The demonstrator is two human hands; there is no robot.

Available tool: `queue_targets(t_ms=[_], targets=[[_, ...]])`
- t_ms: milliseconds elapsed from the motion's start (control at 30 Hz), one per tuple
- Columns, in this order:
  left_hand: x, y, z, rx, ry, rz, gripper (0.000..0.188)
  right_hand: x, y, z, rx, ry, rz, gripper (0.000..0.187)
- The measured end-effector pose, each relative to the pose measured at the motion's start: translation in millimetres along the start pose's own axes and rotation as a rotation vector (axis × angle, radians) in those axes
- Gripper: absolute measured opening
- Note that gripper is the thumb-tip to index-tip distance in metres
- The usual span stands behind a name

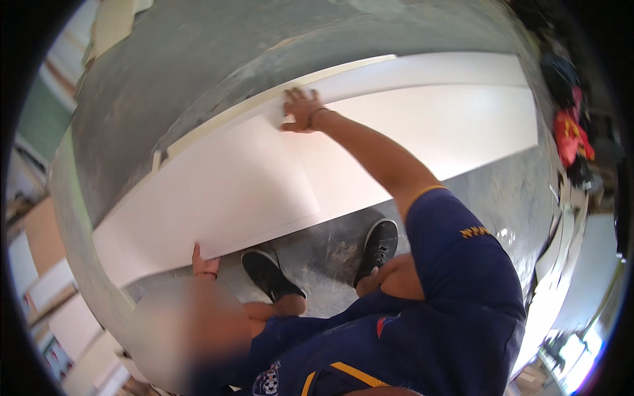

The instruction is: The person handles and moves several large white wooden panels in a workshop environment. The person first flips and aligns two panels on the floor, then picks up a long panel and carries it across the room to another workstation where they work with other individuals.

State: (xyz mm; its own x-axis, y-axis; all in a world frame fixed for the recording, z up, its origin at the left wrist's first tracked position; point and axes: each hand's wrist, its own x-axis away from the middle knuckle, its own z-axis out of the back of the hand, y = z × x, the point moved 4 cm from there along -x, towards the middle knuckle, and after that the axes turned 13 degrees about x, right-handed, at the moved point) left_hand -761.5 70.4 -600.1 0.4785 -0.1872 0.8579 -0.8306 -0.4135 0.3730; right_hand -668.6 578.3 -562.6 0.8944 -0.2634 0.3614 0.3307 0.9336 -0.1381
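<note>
A long white sheet [218,178] lies on the floor in front of me, its right end overlapping a second white sheet [436,125] that stretches to the right. At the near edge of the left sheet, my left hand [206,263] is closed on it, thumb on top and the other fingers hidden. My right hand [304,112] reaches to the far side of the sheets. Its fingers are spread and rest on the white surface near the far edge. A pale cream strip [231,122] shows along that far edge.
My black shoes [269,272] stand on the grey floor [178,79] close to the near edge. Flat boards [49,287] are stacked at the left. A red bundle [572,137] and dark items lie at the far right, with pale panels [555,264] below them.
</note>
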Motion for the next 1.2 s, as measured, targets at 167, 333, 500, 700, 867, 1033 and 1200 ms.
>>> queue_targets(t_ms=[167,333,500,700,867,1033,1200], targets=[[-6.6,-0.4,-22.0,-0.018,0.102,-0.010,0.042,-1.8,14.4,15.8,-0.032,0.076,-0.004,0.052],[-6.5,10.2,-19.1,0.025,0.294,-0.091,0.038,6.5,6.0,23.7,-0.112,0.057,0.007,0.046],[-0.2,17.5,-26.4,0.021,0.243,-0.174,0.034,49.9,23.0,14.4,0.043,0.164,-0.058,0.057],[3.6,41.6,-38.7,0.054,0.260,-0.285,0.028,183.6,143.5,1.6,0.196,0.191,-0.566,0.062],[-18.6,61.2,-63.3,0.072,0.183,-0.329,0.026,334.3,220.7,-58.9,-0.311,0.283,-1.646,0.079],[-29.3,72.9,-89.1,0.098,0.164,-0.354,0.025,339.2,220.3,-118.1,-1.776,0.641,-1.465,0.051],[-38.3,107.3,-104.2,0.096,0.070,-0.384,0.025,279.6,255.1,-70.3,-1.985,0.897,-1.045,0.025]])
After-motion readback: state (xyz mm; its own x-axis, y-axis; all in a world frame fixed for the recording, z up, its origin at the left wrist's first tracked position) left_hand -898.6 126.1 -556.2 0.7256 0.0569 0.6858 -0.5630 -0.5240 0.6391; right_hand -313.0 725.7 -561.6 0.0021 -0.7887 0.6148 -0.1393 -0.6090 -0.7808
